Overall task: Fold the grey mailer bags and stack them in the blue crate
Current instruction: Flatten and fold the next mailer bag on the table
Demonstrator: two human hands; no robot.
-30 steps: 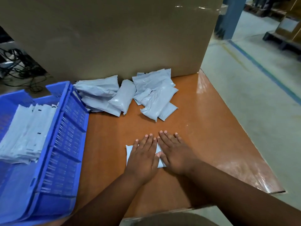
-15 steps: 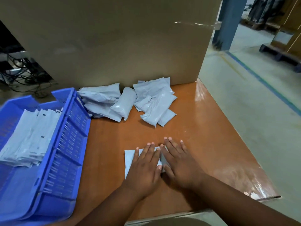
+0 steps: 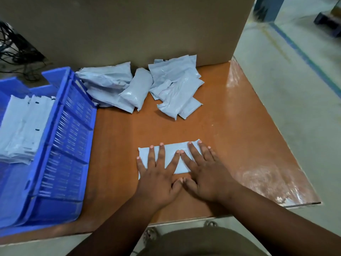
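On the brown table [image 3: 230,126], near its front edge, a folded grey mailer bag [image 3: 170,156] lies flat under the left hand [image 3: 158,180] and right hand [image 3: 206,178], fingers spread and pressing; the crease seems the step in hand; next, probably a lift into the blue crate [image 3: 60,163] at the left.

one grey bag [image 3: 170,157] lies flat on the desk [image 3: 230,130] near the front edge, about midway along it, folded to a long narrow rectangle, long side parallel to that edge. loose bags [image 3: 140,87], puffy and crumpled, heaped in two overlapping clusters along the back edge. blue crate [image 3: 60,145], ribbed slotted walls, sits at the left edge, overhanging the front left corner. flat stack [image 3: 24,126] of folded bags inside it, overlapped, pale grey.
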